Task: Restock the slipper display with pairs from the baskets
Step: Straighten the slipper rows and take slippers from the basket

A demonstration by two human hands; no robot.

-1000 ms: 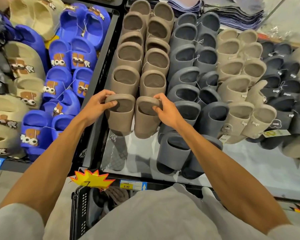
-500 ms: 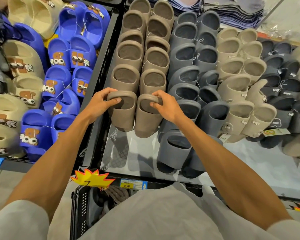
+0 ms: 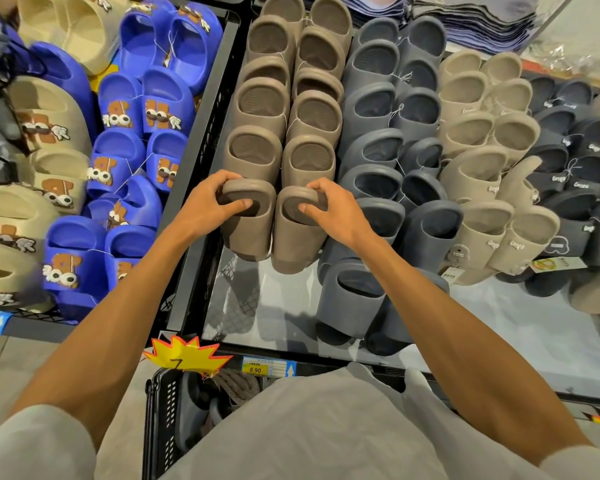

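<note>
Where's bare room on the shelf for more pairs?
Bare shelf in front of the brown pair, left of the front grey slides; also front right below the beige pairs. Farther back, rows are packed tight.

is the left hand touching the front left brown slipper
Touching: the head view shows the left hand gripping the brown slipper, thumb in its opening.

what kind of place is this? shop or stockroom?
Most likely a shop floor, footwear section. Slippers stand in dense colour-sorted rows, like the taupe slippers; a price tag reading 8.90 and a starburst promo sign hang on the shelf edge; some pairs carry hang tags.
</note>
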